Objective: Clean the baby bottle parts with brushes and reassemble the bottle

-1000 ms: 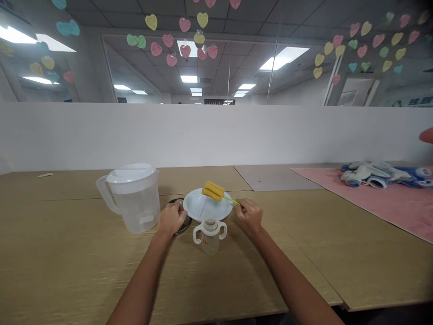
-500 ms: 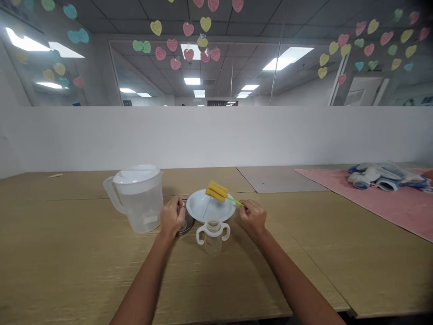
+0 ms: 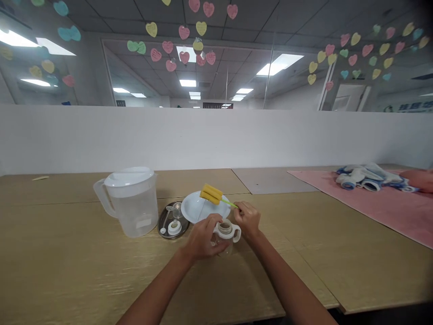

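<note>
My left hand [image 3: 203, 238] is wrapped round the left side of a clear bottle [image 3: 227, 246] with a white two-handled collar and an uncovered mouth. Between the fingers of my right hand [image 3: 248, 218] is the green handle of a brush with a yellow sponge head [image 3: 211, 194]. The sponge is held above a white bowl [image 3: 192, 208], behind the bottle. Left of the bowl, a round metal tray [image 3: 183, 229] carries a white ring [image 3: 174, 227], a small clear cap and a thin straw-like part with a white end.
A large translucent pitcher [image 3: 133, 203] with a white lid stands left of the tray. At the right, a pink cloth [image 3: 365, 205] bears white and blue gloves [image 3: 372, 177]. A white partition [image 3: 216, 137] runs behind the table.
My left hand has moved right from over the tray to the bottle and taken hold of it, uncovering the tray's parts. My right hand still holds the brush. The view has shifted slightly.
</note>
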Demonstrator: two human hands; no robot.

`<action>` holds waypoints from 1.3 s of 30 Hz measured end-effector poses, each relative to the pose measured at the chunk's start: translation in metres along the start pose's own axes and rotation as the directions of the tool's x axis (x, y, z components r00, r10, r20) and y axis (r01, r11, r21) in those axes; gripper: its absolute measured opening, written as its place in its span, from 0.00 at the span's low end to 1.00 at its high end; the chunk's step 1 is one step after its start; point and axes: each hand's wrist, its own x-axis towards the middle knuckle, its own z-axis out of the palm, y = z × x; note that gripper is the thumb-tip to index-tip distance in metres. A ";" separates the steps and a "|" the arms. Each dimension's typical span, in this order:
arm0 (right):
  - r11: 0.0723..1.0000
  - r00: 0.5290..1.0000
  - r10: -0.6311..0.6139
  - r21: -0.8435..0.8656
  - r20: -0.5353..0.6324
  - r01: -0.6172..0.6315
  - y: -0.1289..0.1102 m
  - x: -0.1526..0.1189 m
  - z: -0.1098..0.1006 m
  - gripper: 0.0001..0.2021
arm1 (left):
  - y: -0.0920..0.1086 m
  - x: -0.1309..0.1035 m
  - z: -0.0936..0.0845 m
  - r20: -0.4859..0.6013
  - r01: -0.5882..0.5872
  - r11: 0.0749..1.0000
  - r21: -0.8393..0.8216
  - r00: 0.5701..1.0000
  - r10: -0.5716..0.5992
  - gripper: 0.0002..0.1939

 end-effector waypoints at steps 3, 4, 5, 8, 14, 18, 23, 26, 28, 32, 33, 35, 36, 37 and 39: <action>1.000 1.000 0.010 -0.009 -0.003 -0.010 0.000 0.000 0.000 0.12 | -0.001 -0.003 0.008 0.045 0.035 0.998 -0.057 0.998 -0.033 0.24; 1.000 1.000 0.011 -0.014 -0.009 -0.011 0.000 0.000 0.000 0.12 | 0.000 -0.004 0.010 0.074 0.053 0.996 -0.075 0.996 -0.048 0.25; 1.000 1.000 0.013 -0.020 -0.014 -0.013 -0.001 0.000 0.000 0.12 | 0.001 -0.004 0.012 0.098 0.075 0.993 -0.093 0.993 -0.065 0.24; 0.999 0.999 0.034 -0.038 -0.011 -0.034 -0.001 0.000 0.000 0.12 | 0.005 -0.004 0.015 0.132 0.155 0.969 -0.190 0.983 -0.131 0.24; 0.993 0.993 0.104 -0.056 0.052 -0.101 -0.002 0.001 0.001 0.13 | 0.019 0.003 0.014 0.179 0.403 0.791 -0.460 0.915 -0.362 0.32; 0.992 0.991 0.115 -0.057 0.061 -0.112 -0.001 0.001 0.001 0.13 | 0.026 0.007 0.012 0.201 0.413 0.735 -0.538 0.910 -0.363 0.23; 0.990 0.991 0.114 -0.093 0.074 -0.107 -0.001 0.001 0.002 0.12 | 0.029 0.005 0.015 0.305 0.496 0.579 -0.648 0.864 -0.399 0.24; 0.988 0.991 0.119 -0.106 0.057 -0.112 -0.001 0.001 0.002 0.12 | 0.030 0.003 0.020 0.351 0.528 0.568 -0.632 0.848 -0.397 0.25; 0.987 0.993 0.116 -0.113 0.034 -0.112 -0.001 0.001 0.002 0.13 | 0.030 0.001 0.021 0.305 0.494 0.617 -0.612 0.868 -0.391 0.26; 0.985 0.989 0.144 -0.098 0.012 -0.142 -0.001 0.003 0.002 0.13 | 0.024 -0.001 0.014 -0.022 0.284 0.776 -0.563 0.934 -0.357 0.29; 0.985 0.988 0.154 -0.087 0.015 -0.152 -0.002 0.003 0.002 0.13 | 0.022 -0.001 0.010 -0.135 0.234 0.813 -0.532 0.925 -0.354 0.30; 0.982 0.984 0.177 -0.068 0.019 -0.175 -0.002 0.004 0.002 0.14 | 0.016 -0.001 0.001 -0.346 0.188 0.878 -0.441 0.866 -0.360 0.31; 0.980 0.982 0.189 -0.062 0.019 -0.188 -0.003 0.004 0.002 0.14 | 0.012 0.000 -0.004 -0.431 0.197 0.900 -0.388 0.825 -0.366 0.31; 0.978 0.979 0.204 -0.055 0.014 -0.203 -0.004 0.005 0.002 0.14 | 0.009 0.001 -0.009 -0.497 0.223 0.916 -0.334 0.784 -0.372 0.32; 0.971 0.972 0.234 -0.039 -0.008 -0.234 -0.007 0.007 0.000 0.15 | 0.001 0.003 -0.016 -0.597 0.294 0.926 -0.236 0.708 -0.377 0.33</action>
